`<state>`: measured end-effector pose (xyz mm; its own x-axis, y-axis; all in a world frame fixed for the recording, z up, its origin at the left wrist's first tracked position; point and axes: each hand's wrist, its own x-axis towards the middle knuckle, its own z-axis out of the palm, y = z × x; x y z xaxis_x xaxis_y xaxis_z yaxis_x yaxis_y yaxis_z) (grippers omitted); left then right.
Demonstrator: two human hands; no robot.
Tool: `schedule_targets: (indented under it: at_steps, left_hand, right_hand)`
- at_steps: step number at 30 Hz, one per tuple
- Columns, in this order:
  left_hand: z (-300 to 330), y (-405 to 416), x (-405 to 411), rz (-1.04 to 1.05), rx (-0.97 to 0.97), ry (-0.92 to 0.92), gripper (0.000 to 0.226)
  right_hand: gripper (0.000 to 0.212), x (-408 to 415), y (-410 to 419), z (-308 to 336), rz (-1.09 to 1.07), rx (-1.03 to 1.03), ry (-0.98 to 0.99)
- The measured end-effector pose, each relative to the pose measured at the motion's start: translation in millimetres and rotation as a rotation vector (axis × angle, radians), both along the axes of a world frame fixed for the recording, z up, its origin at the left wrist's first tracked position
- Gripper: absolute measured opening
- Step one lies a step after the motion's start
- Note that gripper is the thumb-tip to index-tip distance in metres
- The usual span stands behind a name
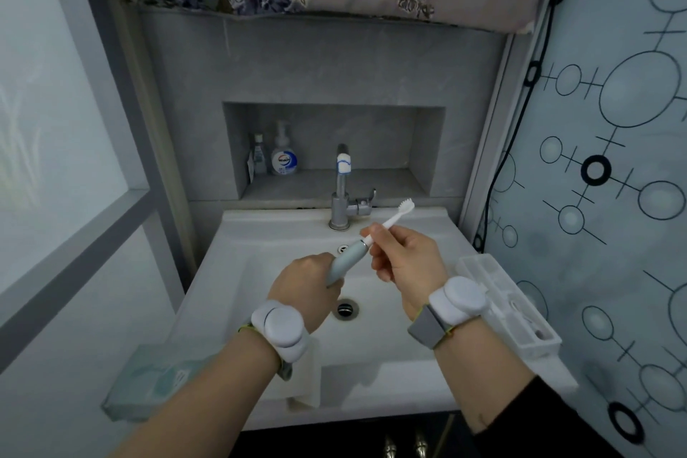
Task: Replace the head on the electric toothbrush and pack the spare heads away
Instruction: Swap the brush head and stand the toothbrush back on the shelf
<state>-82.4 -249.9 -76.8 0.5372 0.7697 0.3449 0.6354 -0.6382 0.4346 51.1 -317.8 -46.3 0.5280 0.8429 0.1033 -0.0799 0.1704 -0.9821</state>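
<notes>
White sink [260,242] in a grey-tiled alcove, with the drain [346,308] below and between the hands, a tap [342,190] just beyond them, and a wall niche [334,145] behind it holding a soap bottle [283,156]. Left hand [306,294] wrapped around the grey toothbrush handle [345,259]; right hand [405,260] pinching the white brush head [394,217] at its base, where it meets the handle. Clear case [509,305] on the rim just right of the right wrist; tissue pack [156,387] left of the left forearm; patterned curtain [613,160] at far right.
</notes>
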Motion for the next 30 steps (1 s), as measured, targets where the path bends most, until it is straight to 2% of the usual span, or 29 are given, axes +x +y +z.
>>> schedule_targets:
  at_steps: [9, 16, 19, 23, 26, 30]
  left_hand:
    - [-3, -1, 0, 0.11, 0.015, -0.069, 0.015]
    - [-1, 1, -10, 0.107, -0.048, -0.124, 0.013]
    - [1, 0, -16, 0.093, -0.351, -0.402, 0.014]
    - [3, 2, -19, 0.063, -0.784, -0.822, 0.018]
    - [4, 6, -19, 0.055, -0.931, -0.919, 0.02]
    - [5, 8, -17, 0.071, -1.01, -0.956, 0.022]
  right_hand:
    - [0.018, -21, 2, -4, 0.076, -0.167, -0.192]
    - [0.018, -31, 10, -2, 0.064, -0.144, -0.167]
    - [0.014, -27, 12, -6, -0.005, -0.101, -0.188]
    - [0.023, -18, 12, -22, -0.049, -0.168, -0.432]
    - [0.035, -19, 9, -29, 0.063, -0.212, -0.421]
    - [0.041, -24, 8, -30, 0.13, -0.155, -0.36]
